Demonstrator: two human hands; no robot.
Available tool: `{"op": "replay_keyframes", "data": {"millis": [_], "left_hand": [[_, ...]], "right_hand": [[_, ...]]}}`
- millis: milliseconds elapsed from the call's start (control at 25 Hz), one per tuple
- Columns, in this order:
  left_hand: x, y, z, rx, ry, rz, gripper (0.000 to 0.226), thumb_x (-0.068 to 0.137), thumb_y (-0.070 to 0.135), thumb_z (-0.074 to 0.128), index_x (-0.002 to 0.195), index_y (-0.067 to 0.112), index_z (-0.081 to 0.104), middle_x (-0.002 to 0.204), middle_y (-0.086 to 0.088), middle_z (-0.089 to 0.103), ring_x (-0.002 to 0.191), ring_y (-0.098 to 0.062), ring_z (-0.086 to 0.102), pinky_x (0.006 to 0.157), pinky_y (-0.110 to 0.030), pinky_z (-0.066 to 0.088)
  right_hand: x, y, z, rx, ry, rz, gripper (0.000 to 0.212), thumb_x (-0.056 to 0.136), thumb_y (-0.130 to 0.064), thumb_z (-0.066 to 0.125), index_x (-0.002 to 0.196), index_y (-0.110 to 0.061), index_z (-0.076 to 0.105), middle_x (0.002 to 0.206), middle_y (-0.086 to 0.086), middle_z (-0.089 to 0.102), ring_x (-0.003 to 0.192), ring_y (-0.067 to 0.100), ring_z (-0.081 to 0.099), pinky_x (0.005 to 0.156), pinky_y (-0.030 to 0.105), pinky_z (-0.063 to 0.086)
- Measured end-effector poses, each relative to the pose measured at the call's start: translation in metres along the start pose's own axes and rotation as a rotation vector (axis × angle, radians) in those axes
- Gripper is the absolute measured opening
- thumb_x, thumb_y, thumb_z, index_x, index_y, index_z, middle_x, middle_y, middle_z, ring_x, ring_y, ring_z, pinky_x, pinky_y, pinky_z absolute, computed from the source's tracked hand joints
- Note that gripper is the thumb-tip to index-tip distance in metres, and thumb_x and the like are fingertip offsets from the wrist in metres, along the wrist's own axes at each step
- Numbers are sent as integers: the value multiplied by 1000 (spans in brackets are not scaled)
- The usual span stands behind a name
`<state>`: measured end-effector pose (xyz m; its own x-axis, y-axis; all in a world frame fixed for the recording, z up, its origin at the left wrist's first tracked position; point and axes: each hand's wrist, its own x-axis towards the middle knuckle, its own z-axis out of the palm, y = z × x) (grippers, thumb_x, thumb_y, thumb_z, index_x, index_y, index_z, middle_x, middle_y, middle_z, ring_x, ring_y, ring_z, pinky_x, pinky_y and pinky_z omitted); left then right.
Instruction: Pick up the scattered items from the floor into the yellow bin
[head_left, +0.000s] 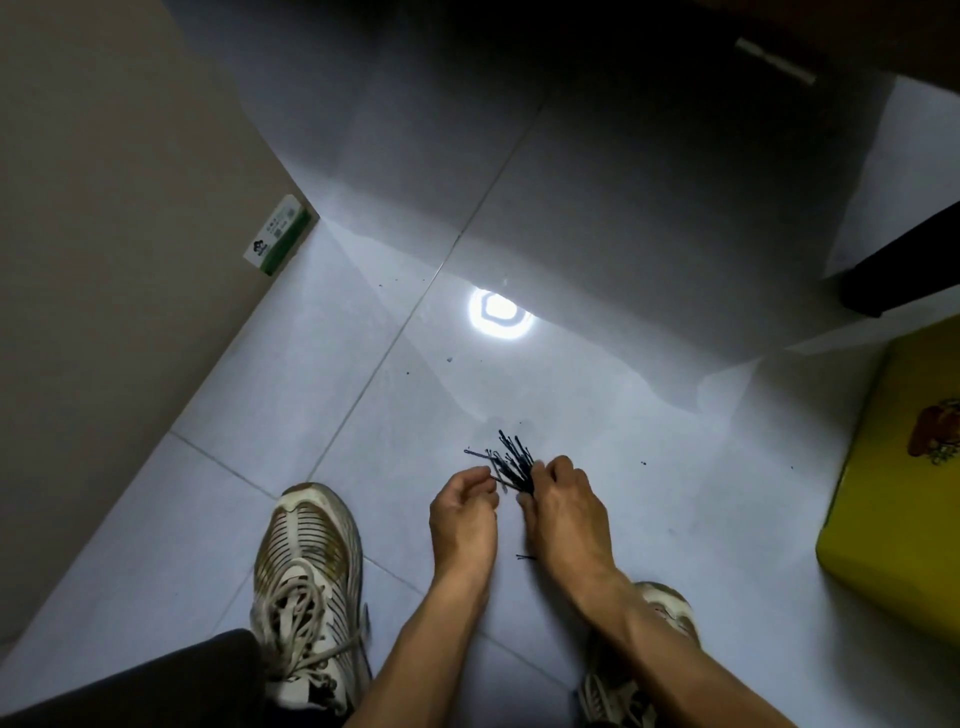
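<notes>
Both hands (464, 512) (563, 501) low, fingers curled, nearly touching.

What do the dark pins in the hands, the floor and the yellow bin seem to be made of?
Pins: thin, dark, stiff strands with wavy sides, probably coated metal wire, like hairpins. The right hand grips the bunch.
Floor: glossy pale tile; it mirrors a lamp and shows grout lines.
Yellow bin: smooth, slightly shiny, printed side; cardboard or plastic, unclear.

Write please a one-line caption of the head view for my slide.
Both hands gather a bundle of dark hairpins above the tiled floor, yellow bin at right.
</notes>
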<state>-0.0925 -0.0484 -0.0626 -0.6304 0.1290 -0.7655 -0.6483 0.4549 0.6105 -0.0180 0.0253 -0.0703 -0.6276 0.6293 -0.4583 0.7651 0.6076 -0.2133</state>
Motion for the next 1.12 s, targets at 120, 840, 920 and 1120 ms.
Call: {"op": "replay_keyframes", "data": {"millis": [120,840,920,1120], "left_hand": [[0,5,-10,-6,36,-19,24,88,-1,56,101,13,70,96,-8,73,85,-17,67,88,-37,55],[2,36,17,-675,-427,-333,41,100,35,40,104,3,66,86,-15,72,76,-29,70,72,-35,56],[3,40,15,-647,-365,-343,31,97,24,44,97,5,67,77,-12,71,67,-26,68,69,-34,54],[4,39,11,-705,-227,-397,19,92,15,47,85,6,62,61,-8,62,52,-20,58,55,-28,48]], "right_hand": [[-1,-4,-11,-114,64,-110,18,72,4,67,88,-5,63,88,13,59,75,30,62,51,36,47],[-16,-10,-60,627,-49,-60,11,85,-15,67,90,-24,69,79,-13,66,72,4,59,63,12,41],[-20,-13,-64,862,-55,1,30,84,-6,65,104,-25,74,95,-14,74,88,-2,66,77,10,48],[-25,-6,-70,1027,-52,-121,32,82,-14,62,100,-37,74,101,-18,74,94,-2,68,81,10,49]]}}
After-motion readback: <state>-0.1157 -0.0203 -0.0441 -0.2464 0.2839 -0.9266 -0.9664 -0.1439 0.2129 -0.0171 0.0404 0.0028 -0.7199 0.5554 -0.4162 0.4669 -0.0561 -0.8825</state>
